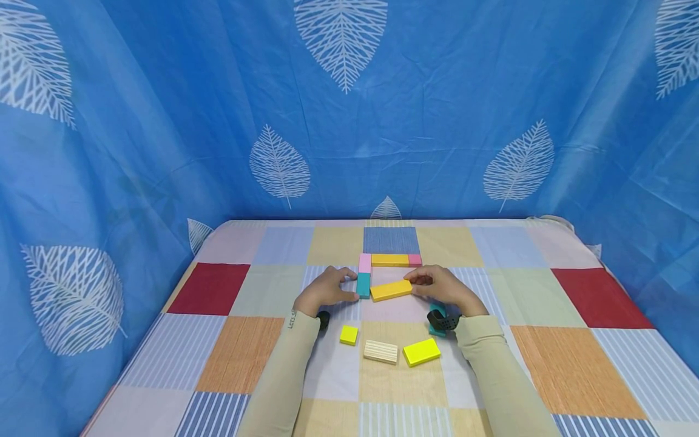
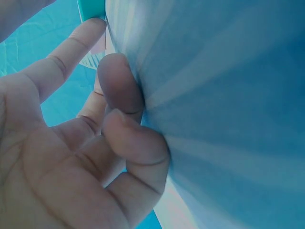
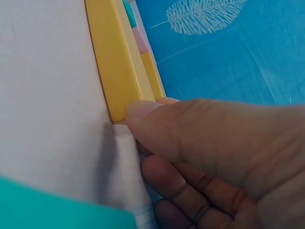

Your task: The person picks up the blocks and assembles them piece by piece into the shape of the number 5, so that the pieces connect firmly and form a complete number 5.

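My right hand [image 1: 439, 284] pinches the right end of a long orange-yellow block [image 1: 391, 290] between thumb and fingers. In the right wrist view the thumb lies against the end of that block [image 3: 114, 62]. The block's left end is close beside a teal block [image 1: 363, 285]. At that teal block's left side is my left hand [image 1: 327, 286], thumb and index fingertips right at it. The left wrist view shows the index finger reaching to the teal block [image 2: 90, 8], with other fingers bent against the cloth. A pink block [image 1: 364, 263] adjoins the teal one at its far end.
Behind, another orange-yellow block [image 1: 389, 260] lies in a row with a pink block [image 1: 415, 260]. Nearer me are a small yellow block [image 1: 349, 335], a ridged wooden block [image 1: 380, 352] and a yellow block [image 1: 422, 352]. A second teal block [image 1: 435, 331] is partly under my right wrist.
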The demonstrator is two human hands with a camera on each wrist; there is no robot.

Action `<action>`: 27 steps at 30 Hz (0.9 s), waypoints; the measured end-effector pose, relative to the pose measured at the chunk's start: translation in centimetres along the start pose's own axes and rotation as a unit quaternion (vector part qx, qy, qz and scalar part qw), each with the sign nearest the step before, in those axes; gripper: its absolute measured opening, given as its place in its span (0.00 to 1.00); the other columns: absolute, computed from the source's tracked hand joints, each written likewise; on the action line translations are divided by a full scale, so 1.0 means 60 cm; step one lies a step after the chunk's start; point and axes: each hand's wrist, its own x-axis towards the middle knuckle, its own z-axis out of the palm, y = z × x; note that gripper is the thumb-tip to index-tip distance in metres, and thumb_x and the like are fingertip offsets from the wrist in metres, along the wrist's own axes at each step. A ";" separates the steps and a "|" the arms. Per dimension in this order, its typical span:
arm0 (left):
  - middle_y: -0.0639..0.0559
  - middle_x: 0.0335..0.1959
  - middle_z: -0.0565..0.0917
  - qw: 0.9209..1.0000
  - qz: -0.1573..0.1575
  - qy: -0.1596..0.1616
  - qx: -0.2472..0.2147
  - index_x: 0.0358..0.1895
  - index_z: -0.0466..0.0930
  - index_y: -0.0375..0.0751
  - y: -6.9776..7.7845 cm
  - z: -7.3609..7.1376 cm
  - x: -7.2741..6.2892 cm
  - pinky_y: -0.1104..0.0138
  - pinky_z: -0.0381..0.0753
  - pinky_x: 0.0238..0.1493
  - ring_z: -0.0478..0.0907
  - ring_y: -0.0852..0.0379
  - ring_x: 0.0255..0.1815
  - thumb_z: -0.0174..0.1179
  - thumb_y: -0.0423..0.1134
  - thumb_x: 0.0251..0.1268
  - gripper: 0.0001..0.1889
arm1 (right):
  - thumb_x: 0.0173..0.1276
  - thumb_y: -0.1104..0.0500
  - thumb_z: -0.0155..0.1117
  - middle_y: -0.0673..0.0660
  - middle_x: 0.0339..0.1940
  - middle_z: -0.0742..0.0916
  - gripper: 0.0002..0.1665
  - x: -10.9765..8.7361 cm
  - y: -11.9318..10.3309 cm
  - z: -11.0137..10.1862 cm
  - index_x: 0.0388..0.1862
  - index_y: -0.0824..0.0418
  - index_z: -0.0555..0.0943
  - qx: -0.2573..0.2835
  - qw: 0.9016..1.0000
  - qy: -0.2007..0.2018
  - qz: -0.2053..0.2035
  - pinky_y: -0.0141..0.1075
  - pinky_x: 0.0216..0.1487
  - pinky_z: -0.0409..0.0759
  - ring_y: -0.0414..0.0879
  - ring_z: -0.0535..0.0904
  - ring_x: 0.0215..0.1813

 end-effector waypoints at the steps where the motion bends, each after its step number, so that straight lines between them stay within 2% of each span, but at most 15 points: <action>1: 0.37 0.62 0.79 1.000 -0.001 0.000 0.000 0.69 0.83 0.44 0.000 0.000 0.000 0.48 0.81 0.66 0.80 0.42 0.59 0.77 0.40 0.68 0.27 | 0.75 0.70 0.69 0.65 0.51 0.89 0.15 0.000 0.000 0.000 0.58 0.72 0.86 0.001 1.000 -0.001 0.000 0.47 0.56 0.85 0.52 0.80 0.46; 13: 0.37 0.63 0.79 1.000 0.005 -0.002 0.007 0.69 0.83 0.44 -0.002 0.002 0.003 0.48 0.80 0.67 0.79 0.42 0.61 0.77 0.40 0.69 0.27 | 0.72 0.69 0.73 0.64 0.52 0.89 0.16 0.001 0.002 0.000 0.57 0.71 0.87 0.003 1.000 -0.003 0.006 0.54 0.62 0.84 0.55 0.81 0.50; 19: 0.37 0.64 0.79 1.000 -0.003 0.000 0.002 0.69 0.83 0.44 -0.003 0.004 0.004 0.48 0.80 0.68 0.79 0.42 0.61 0.77 0.40 0.69 0.27 | 0.73 0.70 0.72 0.62 0.52 0.89 0.15 0.004 0.005 0.002 0.57 0.70 0.88 0.000 1.000 -0.002 0.014 0.55 0.64 0.84 0.54 0.81 0.50; 27: 0.38 0.63 0.79 1.000 -0.004 0.001 0.006 0.69 0.83 0.45 -0.002 0.004 0.004 0.48 0.80 0.68 0.79 0.42 0.60 0.77 0.41 0.68 0.27 | 0.74 0.70 0.70 0.63 0.51 0.89 0.13 0.004 0.007 0.001 0.56 0.70 0.87 0.001 1.000 -0.002 0.000 0.56 0.65 0.83 0.55 0.81 0.50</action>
